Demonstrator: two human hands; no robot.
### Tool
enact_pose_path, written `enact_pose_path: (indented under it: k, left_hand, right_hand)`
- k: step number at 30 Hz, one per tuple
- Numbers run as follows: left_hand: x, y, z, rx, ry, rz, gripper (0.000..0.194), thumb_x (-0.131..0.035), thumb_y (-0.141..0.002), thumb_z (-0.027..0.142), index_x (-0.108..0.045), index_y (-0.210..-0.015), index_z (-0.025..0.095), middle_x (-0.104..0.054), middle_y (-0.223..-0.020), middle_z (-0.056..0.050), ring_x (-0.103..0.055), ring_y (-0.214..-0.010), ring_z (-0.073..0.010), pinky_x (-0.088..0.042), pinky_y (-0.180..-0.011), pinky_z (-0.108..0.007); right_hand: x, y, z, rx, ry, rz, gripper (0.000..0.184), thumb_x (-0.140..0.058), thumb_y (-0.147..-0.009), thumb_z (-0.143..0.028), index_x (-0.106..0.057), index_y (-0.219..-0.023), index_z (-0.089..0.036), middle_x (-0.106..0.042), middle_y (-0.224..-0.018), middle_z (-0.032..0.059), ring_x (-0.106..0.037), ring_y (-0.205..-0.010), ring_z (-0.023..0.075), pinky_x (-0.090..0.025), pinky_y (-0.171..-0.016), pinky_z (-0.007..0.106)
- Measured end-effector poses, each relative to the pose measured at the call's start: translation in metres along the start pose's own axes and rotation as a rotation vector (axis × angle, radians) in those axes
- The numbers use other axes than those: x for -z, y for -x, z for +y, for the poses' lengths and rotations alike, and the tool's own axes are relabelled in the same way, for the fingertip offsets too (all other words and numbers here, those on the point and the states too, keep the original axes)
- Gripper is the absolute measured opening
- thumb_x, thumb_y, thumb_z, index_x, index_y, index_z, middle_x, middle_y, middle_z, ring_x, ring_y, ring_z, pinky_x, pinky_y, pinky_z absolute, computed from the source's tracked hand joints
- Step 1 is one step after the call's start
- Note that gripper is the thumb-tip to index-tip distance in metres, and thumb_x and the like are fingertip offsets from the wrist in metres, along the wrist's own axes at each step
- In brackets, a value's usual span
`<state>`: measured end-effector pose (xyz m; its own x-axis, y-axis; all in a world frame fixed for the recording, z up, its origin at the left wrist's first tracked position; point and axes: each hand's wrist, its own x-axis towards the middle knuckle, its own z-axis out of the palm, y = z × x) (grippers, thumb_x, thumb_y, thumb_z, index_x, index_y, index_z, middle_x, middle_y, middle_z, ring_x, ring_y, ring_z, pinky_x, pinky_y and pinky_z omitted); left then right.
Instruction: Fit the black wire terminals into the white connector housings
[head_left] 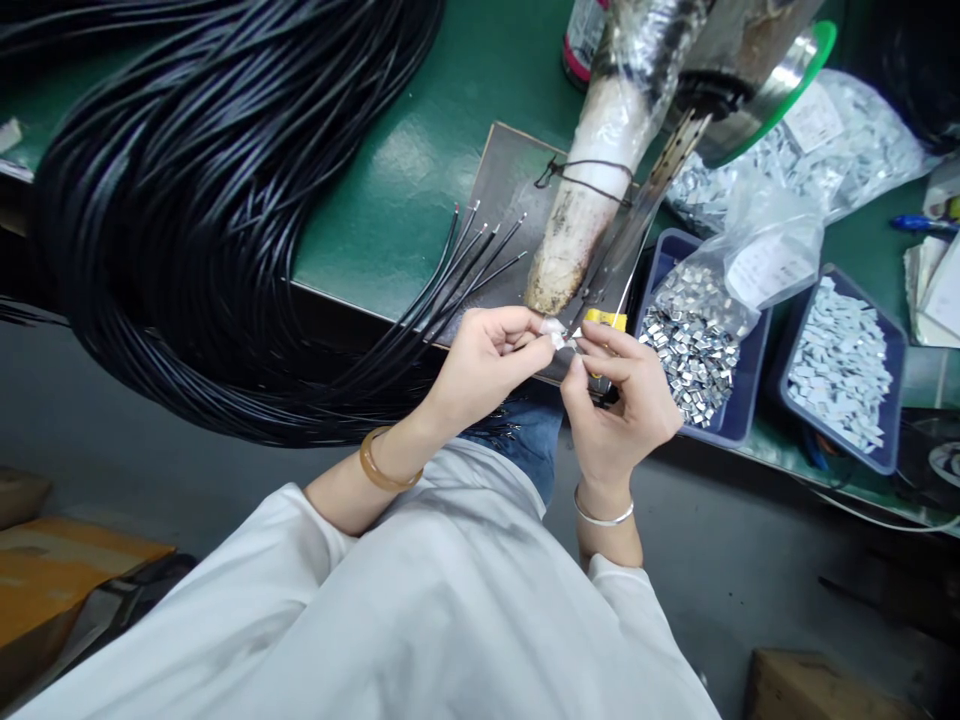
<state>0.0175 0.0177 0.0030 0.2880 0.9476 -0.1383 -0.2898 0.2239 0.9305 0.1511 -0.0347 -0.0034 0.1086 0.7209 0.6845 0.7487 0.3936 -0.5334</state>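
Note:
My left hand is closed in a pinch in front of the soldering machine, with a small whitish piece at its fingertips. White material, perhaps tape, covers the tip of a finger there. Close beside it, my right hand has thumb and fingers drawn together around something tiny, too small to make out. Both sets of fingertips meet under the metal guide arm and the white, plastic-wrapped tube. A yellow part shows just behind my right fingers. Black cables with stripped ends lie left of the tube on a grey board.
A large bundle of black cables hangs over the table edge on the left. On the right stand a blue bin of small metal pieces and another bin of pale pieces. Plastic bags and a green-rimmed spool are behind.

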Motion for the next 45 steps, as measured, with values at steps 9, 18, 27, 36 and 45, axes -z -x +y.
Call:
enact_pose_path:
  k: [9, 18, 27, 36, 45]
  left_hand:
    - [0.0024, 0.0007, -0.0001, 0.021, -0.031, -0.025, 0.009, -0.073, -0.071, 0.021, -0.07, -0.069, 0.013, -0.067, -0.067, 0.0, -0.058, -0.06, -0.0077, -0.045, -0.058, -0.019]
    - [0.0006, 0.0051, 0.0006, 0.054, -0.031, -0.032, 0.012, -0.075, -0.07, 0.019, -0.064, -0.075, 0.015, -0.039, -0.049, 0.009, -0.03, -0.047, -0.0035, -0.023, -0.047, -0.019]
    - [0.0001, 0.0039, 0.0001, 0.026, -0.035, -0.021, 0.014, -0.075, -0.071, 0.022, -0.064, -0.071, 0.015, -0.041, -0.052, 0.007, -0.035, -0.049, -0.0047, -0.027, -0.049, -0.021]
    - [-0.0003, 0.0037, 0.0008, 0.019, -0.033, -0.031, 0.013, -0.074, -0.073, 0.023, -0.063, -0.073, 0.015, -0.038, -0.052, 0.007, -0.031, -0.05, -0.0053, -0.025, -0.049, -0.022]
    - [0.0002, 0.0036, -0.0022, 0.037, -0.045, -0.039, 0.015, -0.073, -0.073, 0.024, -0.06, -0.072, 0.016, -0.039, -0.054, 0.007, -0.032, -0.051, -0.0056, -0.025, -0.05, -0.022]
  right_hand:
    - [0.0018, 0.0018, -0.002, -0.012, -0.016, -0.027, 0.016, -0.066, -0.083, -0.008, -0.061, -0.087, -0.022, -0.076, -0.107, 0.0042, -0.075, -0.094, 0.0173, -0.066, -0.084, 0.034]
    - [0.0023, 0.0041, 0.0006, -0.002, -0.021, -0.024, 0.017, -0.066, -0.083, -0.008, -0.062, -0.092, -0.022, -0.076, -0.108, 0.0047, -0.075, -0.094, 0.017, -0.065, -0.082, 0.033]
    - [0.0023, 0.0014, 0.0009, 0.011, 0.039, -0.024, 0.016, -0.067, -0.085, -0.011, -0.063, -0.093, -0.023, -0.076, -0.106, 0.003, -0.075, -0.096, 0.0181, -0.064, -0.083, 0.035]
    - [0.0018, -0.0004, -0.0016, 0.01, 0.056, -0.002, 0.019, -0.07, -0.081, -0.008, -0.065, -0.092, -0.023, -0.076, -0.105, 0.0023, -0.075, -0.095, 0.0174, -0.064, -0.084, 0.035]
    - [0.003, 0.0015, -0.0012, 0.03, 0.033, -0.033, 0.019, -0.067, -0.083, -0.008, -0.061, -0.092, -0.023, -0.075, -0.108, 0.0035, -0.075, -0.096, 0.0175, -0.065, -0.084, 0.034]
